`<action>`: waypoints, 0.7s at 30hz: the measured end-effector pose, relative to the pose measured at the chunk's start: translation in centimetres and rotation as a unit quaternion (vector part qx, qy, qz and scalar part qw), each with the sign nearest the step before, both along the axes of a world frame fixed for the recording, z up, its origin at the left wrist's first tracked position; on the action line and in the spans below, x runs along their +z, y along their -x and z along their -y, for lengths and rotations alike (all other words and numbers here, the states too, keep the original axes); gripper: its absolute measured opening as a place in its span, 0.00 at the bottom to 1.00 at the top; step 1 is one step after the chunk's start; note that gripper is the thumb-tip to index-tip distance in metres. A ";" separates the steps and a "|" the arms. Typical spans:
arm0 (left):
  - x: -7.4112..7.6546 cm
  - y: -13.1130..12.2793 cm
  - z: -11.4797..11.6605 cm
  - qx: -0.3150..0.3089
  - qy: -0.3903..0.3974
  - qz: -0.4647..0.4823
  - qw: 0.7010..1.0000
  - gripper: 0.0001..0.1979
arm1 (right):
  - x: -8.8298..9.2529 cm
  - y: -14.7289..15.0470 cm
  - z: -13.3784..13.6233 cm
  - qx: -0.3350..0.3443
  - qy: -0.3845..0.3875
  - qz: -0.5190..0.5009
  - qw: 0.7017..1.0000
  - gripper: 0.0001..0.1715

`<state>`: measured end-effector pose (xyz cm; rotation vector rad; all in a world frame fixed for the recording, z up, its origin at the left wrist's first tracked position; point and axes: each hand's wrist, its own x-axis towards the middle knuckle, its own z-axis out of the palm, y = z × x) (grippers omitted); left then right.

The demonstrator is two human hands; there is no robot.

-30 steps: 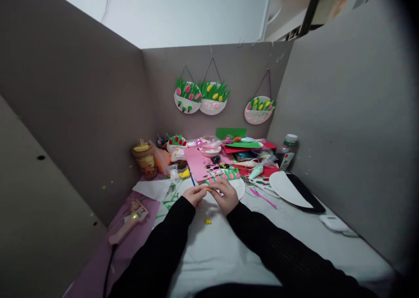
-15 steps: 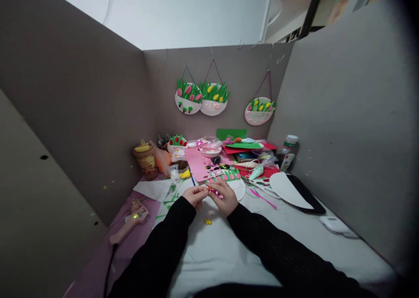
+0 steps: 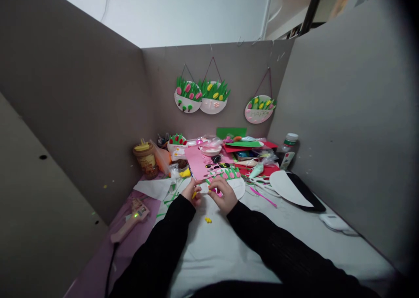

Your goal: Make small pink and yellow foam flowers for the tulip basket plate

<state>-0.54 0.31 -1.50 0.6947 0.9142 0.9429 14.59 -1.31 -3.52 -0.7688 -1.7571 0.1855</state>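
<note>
My left hand [image 3: 190, 190] is closed with a small soft-looking yellow piece [image 3: 194, 195] showing between its fingers. A short gap away, my right hand [image 3: 225, 196] pinches a tiny yellow bit [image 3: 210, 191] between thumb and fingertips. Just behind the right hand lies a white paper plate [image 3: 240, 189] with green paper leaves and pink flowers on it, its near left side partly hidden by that hand. Several small yellow pieces [image 3: 208, 220] sit together on the pale table cover, nearer to me than the hands.
A glue gun [image 3: 131, 224] with a lit light lies at the left. Scissors [image 3: 266, 185], a half plate [image 3: 288, 189] and a pink strip [image 3: 264, 197] are on the right. Paper sheets and bags crowd the back. Decorated plates [image 3: 213, 107] hang on the rear panel.
My hands have come apart from each other, the left shifting slightly left. Yellow now shows in each hand's fingers.
</note>
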 end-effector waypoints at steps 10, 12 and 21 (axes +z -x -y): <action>1.1 0.2 0.3 0.055 0.070 0.104 0.991 0.21 | 0.2 -0.1 0.0 0.031 0.016 0.020 0.999 0.07; 1.2 0.1 0.4 0.059 0.067 0.109 0.990 0.22 | 0.1 0.1 0.0 0.026 0.016 0.022 0.999 0.01; 1.0 -0.3 0.6 0.068 0.044 0.165 0.983 0.22 | -0.3 0.6 0.4 0.027 -0.036 0.075 0.996 0.07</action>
